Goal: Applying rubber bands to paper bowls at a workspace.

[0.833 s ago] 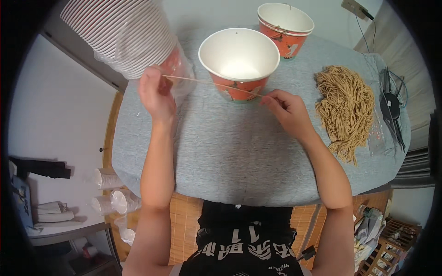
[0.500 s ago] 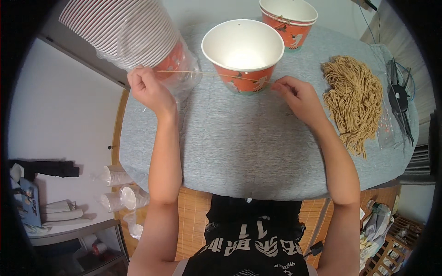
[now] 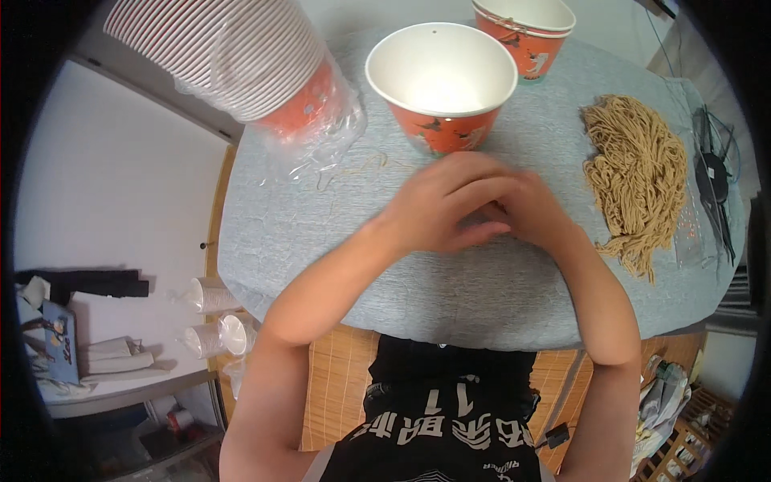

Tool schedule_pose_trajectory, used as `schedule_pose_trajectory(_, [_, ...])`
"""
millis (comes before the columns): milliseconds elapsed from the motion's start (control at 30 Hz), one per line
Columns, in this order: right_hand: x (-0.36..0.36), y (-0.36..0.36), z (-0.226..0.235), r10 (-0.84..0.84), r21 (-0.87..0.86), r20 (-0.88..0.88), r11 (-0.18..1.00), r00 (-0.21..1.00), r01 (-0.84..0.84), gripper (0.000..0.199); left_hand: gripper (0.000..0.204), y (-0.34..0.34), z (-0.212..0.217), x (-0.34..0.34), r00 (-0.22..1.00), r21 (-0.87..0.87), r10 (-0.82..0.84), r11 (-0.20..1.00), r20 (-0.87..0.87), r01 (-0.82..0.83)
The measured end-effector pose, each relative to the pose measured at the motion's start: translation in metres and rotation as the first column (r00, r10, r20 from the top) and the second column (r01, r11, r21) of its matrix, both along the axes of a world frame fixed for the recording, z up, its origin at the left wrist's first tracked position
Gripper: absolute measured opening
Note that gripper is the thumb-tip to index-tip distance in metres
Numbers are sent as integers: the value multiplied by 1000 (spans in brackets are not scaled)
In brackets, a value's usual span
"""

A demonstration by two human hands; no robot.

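My left hand (image 3: 450, 202) reaches across to my right hand (image 3: 536, 210), and the two meet just in front of a large paper bucket (image 3: 446, 128). The left thumb stands apart from its fingers, whose tips touch the right hand. My right hand is curled, with its fingertips mostly hidden behind the left. A thin tan string (image 3: 376, 163) lies slack on the cloth and runs toward the hands; where it ends between them is hidden. The bucket is white inside and orange outside with dark and white figures, upright and open at the top.
A tall stack of buckets in clear plastic (image 3: 265, 72) leans at the far left. Nested buckets with string at the rim (image 3: 526, 52) stand far right. A heap of tan strings (image 3: 638, 181) lies right, beside a black device (image 3: 715, 173). Grey cloth (image 3: 321, 273) covers the table.
My left hand has swung from the left over to my right hand. The string, stretched taut across the bucket's front before, now lies loose on the cloth. The view has shifted slightly.
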State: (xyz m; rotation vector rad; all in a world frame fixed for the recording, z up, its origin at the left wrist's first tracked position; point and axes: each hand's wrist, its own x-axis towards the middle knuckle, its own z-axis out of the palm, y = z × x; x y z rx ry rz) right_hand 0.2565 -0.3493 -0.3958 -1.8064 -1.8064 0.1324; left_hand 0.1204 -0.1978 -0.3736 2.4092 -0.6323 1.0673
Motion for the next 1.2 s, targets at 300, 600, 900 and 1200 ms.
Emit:
schedule_pose_trajectory(300, [-6, 8, 7, -37, 148, -281, 986, 959, 82, 20, 52, 16, 2, -9, 680, -281, 46, 889, -731, -362])
schedule_pose_trajectory(600, [0, 10, 13, -169, 20, -618, 973, 768, 230, 19, 26, 31, -3, -9, 857, -132, 280, 921, -434, -368])
schedule_pose_trajectory(900, [14, 14, 10, -157, 16, -854, 945, 496, 327, 25, 10, 31, 7, -12, 889, -282, 295, 872, -350, -400])
schedule_pose_trajectory(1200, [1, 11, 16, -68, 121, -698, 970, 713, 211, 36, 10, 29, 12, -15, 897, -341, 293, 849, -332, -403])
